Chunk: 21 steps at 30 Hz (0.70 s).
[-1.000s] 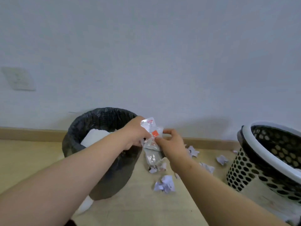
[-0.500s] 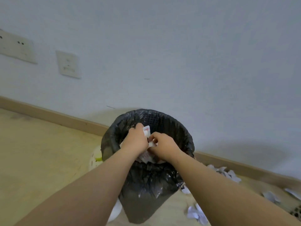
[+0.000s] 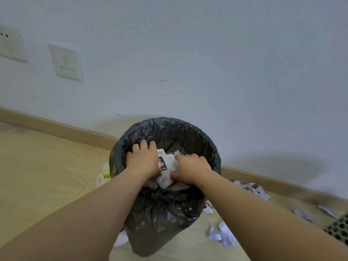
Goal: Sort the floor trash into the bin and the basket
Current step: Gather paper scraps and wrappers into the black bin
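The wrapper point(image 3: 163, 164) sits in the mouth of the bin point(image 3: 177, 132), between both hands, with its long side running from the near rim to the far rim. The right hand point(image 3: 192, 167) pinches its near corner. The left hand point(image 3: 143, 161) lies bent on its left edge, and I cannot tell if it grips.

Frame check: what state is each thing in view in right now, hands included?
bin, upright, black liner fitted, white waste inside.
packet, held in the bin's mouth, not yet released.
left hand, on the packet's left edge; grip hidden.
right hand, fingers curled, pinching the packet.
paper scraps, crumpled, lying on the floor right of the bin.
basket, only a perforated corner shows; contents unseen.
wall sockets, nothing plugged in.
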Each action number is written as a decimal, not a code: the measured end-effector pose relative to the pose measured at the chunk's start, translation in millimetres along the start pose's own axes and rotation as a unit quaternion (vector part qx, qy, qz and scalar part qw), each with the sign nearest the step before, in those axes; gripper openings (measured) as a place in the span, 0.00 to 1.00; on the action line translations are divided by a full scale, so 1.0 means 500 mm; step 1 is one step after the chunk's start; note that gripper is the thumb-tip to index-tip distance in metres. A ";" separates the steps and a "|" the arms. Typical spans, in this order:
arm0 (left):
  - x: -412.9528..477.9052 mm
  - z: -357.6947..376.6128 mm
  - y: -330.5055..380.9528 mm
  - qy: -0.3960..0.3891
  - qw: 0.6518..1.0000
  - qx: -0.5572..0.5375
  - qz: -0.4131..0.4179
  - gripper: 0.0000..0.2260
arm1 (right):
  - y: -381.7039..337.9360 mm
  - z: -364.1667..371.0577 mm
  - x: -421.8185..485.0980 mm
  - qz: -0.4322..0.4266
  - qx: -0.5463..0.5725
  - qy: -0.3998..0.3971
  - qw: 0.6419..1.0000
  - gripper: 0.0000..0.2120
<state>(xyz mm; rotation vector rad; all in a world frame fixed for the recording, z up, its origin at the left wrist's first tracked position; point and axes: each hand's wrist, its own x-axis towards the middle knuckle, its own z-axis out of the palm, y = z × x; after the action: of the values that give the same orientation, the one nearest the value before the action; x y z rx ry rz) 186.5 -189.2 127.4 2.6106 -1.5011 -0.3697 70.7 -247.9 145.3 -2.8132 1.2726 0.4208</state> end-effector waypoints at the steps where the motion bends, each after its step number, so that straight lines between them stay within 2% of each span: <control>1: -0.007 -0.005 0.002 0.009 1.000 0.002 0.009 0.38 | 0.010 -0.006 -0.014 -0.005 0.000 0.028 1.000 0.23; 5: -0.036 -0.032 0.035 0.031 0.997 -0.045 0.045 0.32 | 0.064 -0.025 -0.076 -0.023 0.076 0.119 0.990 0.17; 9: -0.088 -0.053 0.106 0.084 0.987 -0.061 0.122 0.26 | 0.133 -0.004 -0.156 0.020 0.198 0.192 0.961 0.15; 11: -0.118 -0.053 0.143 0.122 0.978 -0.047 0.162 0.22 | 0.169 0.027 -0.200 0.065 0.267 0.185 0.944 0.16; 15: -0.169 -0.029 0.227 0.194 0.940 0.026 0.278 0.18 | 0.246 0.135 -0.281 0.139 0.273 0.120 0.944 0.18; 18: -0.193 0.015 0.301 0.152 0.908 0.083 0.381 0.18 | 0.297 0.220 -0.328 0.196 0.286 0.066 0.936 0.18; 21: -0.185 0.097 0.337 0.030 0.931 0.075 0.355 0.18 | 0.327 0.286 -0.347 0.234 0.291 0.030 0.927 0.19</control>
<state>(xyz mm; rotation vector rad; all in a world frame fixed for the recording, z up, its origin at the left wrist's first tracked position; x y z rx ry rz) -11.9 -193.5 130.7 1.9325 -2.3628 -0.0958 -193.4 -210.5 66.2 -2.0410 1.7303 -0.0483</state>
